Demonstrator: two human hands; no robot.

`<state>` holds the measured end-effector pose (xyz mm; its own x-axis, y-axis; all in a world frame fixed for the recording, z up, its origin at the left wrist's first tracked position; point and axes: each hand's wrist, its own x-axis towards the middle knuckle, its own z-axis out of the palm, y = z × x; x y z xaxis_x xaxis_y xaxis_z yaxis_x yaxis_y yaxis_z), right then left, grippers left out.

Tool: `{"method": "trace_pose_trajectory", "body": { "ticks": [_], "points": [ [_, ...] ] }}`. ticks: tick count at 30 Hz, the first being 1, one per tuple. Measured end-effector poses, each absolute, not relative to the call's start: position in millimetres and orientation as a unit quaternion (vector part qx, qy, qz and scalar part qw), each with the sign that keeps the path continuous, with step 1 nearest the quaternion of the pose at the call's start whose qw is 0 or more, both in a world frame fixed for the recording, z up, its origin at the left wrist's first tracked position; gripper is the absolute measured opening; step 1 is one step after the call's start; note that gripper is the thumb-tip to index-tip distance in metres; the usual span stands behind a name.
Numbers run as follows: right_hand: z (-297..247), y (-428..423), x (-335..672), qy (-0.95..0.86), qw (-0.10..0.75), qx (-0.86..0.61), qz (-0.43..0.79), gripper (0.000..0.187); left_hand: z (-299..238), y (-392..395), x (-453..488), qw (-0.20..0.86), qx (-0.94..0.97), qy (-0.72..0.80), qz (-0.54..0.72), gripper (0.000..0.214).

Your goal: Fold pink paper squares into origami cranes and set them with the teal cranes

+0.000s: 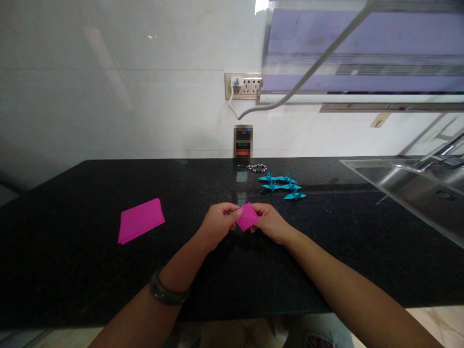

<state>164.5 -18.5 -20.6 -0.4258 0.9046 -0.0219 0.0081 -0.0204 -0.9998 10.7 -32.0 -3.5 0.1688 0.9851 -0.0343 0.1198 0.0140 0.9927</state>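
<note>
The near edge of the glossy black stone desk (239,290) runs below both forearms, well short of the hands. At mid-desk, the left hand (219,223) and right hand (271,223) pinch opposite sides of a small, diamond-shaped folded magenta paper (248,216), the right fingers partly hidden. A broad stretch of desk separates the left hand from a flat magenta paper stack (141,220). Beyond the right hand, five pointed blue paper birds (295,196) cluster, well apart from the steel sink (409,193) at right.

Matt paper square (248,217), glossy surface (90,280)
Paper cranes (295,196) look matt too; the sink (409,193) (smooth, shiny) is metal.
</note>
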Motion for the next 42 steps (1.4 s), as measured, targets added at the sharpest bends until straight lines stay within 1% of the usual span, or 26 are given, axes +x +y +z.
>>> {"method": "trace_pose_trajectory", "body": {
  "ticks": [4,7,12,16,19,22,26,29,37,40,42],
  "points": [
    [-23,-18,164,-0.583,0.389,-0.380,0.604,0.005,-3,-32,11,0.522,0.549,0.490,0.431,0.025],
    [-23,-17,164,-0.575,0.408,-0.382,0.597,0.007,-5,-31,11,0.542,0.520,0.492,0.440,0.025],
    [-22,-18,163,-0.593,0.374,-0.378,0.604,0.011,-8,-29,13,0.527,0.527,0.499,0.442,0.021],
    [-22,-20,160,-0.604,0.389,-0.373,0.588,0.017,-6,-31,15,0.499,0.538,0.512,0.447,0.020],
    [-21,-20,160,-0.594,0.399,-0.366,0.596,0.018,-4,-32,16,0.515,0.534,0.503,0.443,0.022],
    [-20,-20,161,-0.592,0.388,-0.367,0.604,0.016,-5,-32,15,0.516,0.538,0.496,0.446,0.022],
    [-22,-20,161,-0.606,0.360,-0.365,0.608,0.011,-9,-29,14,0.453,0.568,0.511,0.459,0.023],
    [-23,-20,161,-0.610,0.354,-0.366,0.607,0.009,-12,-28,13,0.403,0.608,0.521,0.443,0.025],
    [-19,-22,159,-0.615,0.336,-0.378,0.605,0.013,-10,-26,4,0.364,0.667,0.514,0.398,0.026],
    [-19,-22,160,-0.615,0.338,-0.373,0.607,0.013,-6,-27,3,0.381,0.662,0.510,0.396,0.028],
    [-20,-22,160,-0.616,0.347,-0.362,0.608,0.013,-4,-28,4,0.429,0.636,0.503,0.398,0.026]
  ]
}}
